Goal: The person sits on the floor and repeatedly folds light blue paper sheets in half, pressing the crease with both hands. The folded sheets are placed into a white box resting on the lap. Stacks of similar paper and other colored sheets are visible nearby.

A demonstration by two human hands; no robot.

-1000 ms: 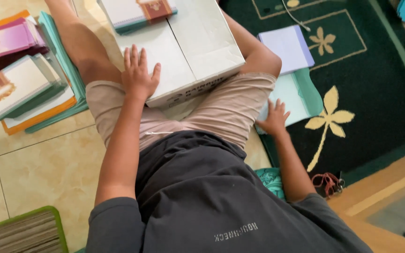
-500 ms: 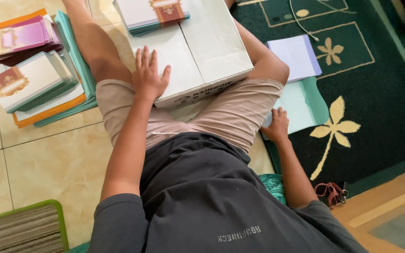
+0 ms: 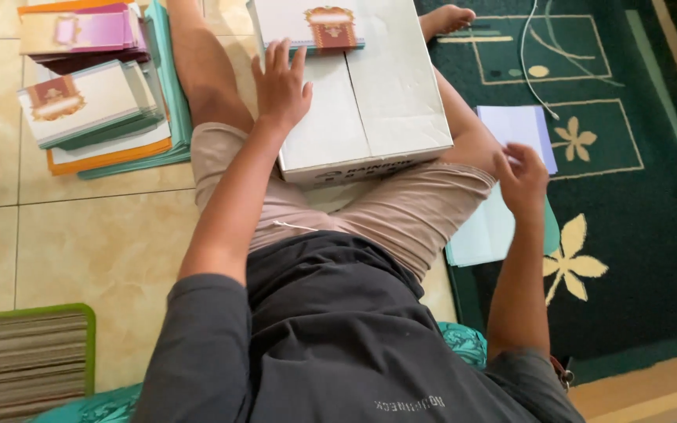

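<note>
- Resting palm-down on the white cardboard box (image 3: 362,94), the left hand (image 3: 282,82) has its fingers spread flat and holds nothing; the box lies across the person's legs, and the fingertips reach just short of the decorated card stack (image 3: 315,23) at its far end.
- Hovering at the near edge of the pale lilac sheets (image 3: 519,133) on the green rug (image 3: 636,196), the right hand (image 3: 523,176) has loosely curled fingers; whether they pinch a sheet I cannot tell.
- Risk, as I judge it: the fingers could lift two thin sheets together, since they lie stacked and flush.
- Another risk: the box may tip off the legs if the left hand's weight shifts, sliding the cards toward the floor tiles (image 3: 80,235).
</note>
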